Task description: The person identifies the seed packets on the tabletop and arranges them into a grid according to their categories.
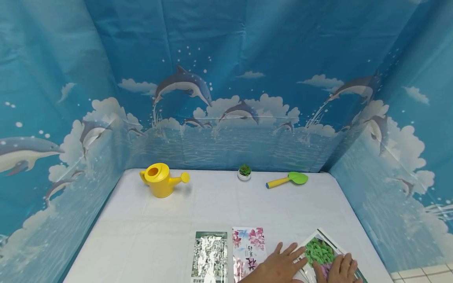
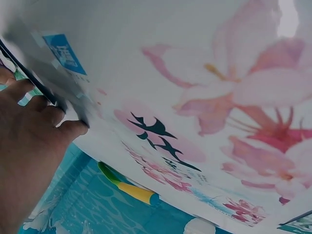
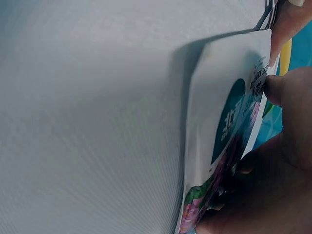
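At the near right of the table in the head view, my right hand (image 1: 339, 270) lies with extended fingers over a tilted seed packet with green leaves (image 1: 318, 249). My left hand (image 1: 281, 264), fingers spread, touches that packet's left side. Purple blooms show between the hands. In the right wrist view, the right hand (image 3: 292, 146) rests along a flower seed packet (image 3: 229, 122) with pink-purple blooms. The left hand (image 2: 31, 126) meets a packet edge in the left wrist view. Left of it lies a pink flower packet (image 1: 247, 247), beside a white-flower packet (image 1: 209, 255).
A yellow watering can (image 1: 161, 184) stands at the back left of the white table (image 1: 124, 232). A small potted succulent (image 1: 244, 173) sits at the back middle, and a green toy trowel (image 1: 288, 179) with a yellow handle lies right of it. Dolphin-print curtains (image 1: 226, 137) surround the table.
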Available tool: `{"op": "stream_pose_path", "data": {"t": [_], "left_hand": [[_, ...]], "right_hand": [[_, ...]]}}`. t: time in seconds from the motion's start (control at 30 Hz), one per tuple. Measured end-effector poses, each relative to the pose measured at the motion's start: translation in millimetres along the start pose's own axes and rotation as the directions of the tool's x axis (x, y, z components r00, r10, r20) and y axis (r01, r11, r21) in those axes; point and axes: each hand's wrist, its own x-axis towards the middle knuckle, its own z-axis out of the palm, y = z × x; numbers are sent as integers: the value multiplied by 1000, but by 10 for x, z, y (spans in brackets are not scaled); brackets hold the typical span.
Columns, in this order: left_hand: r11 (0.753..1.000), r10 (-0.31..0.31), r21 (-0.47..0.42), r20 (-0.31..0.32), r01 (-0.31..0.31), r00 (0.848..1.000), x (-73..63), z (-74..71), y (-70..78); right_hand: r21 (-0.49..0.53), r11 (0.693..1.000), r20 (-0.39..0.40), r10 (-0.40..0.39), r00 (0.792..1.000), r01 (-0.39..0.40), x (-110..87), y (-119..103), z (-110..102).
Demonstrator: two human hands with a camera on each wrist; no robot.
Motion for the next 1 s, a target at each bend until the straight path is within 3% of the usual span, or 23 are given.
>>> {"op": "stream_pose_path", "data": {"t": [0.2, 0.43, 0.6, 0.73, 1.0], "left_hand": [[999, -12, 33, -23, 12, 1000, -109, -145, 21], [1000, -14, -25, 2, 14, 1000, -118, -154, -32], [999, -33, -13, -40, 32, 999, -125, -174, -77], [999, -55, -6, -43, 54, 998, -97, -163, -117], [991, -102, -87, -7, 101, 995, 51, 2, -239]], "right_hand": [[-4, 1000, 21, 8, 1000, -8, -9, 13, -9], [23, 1000, 71, 16, 997, -18, -13, 10, -29], [34, 999, 101, 22, 995, -26, 1, 10, -35], [30, 999, 120, 22, 993, -26, -7, -3, -51], [8, 1000, 106, 12, 994, -13, -38, -32, -88]]}}
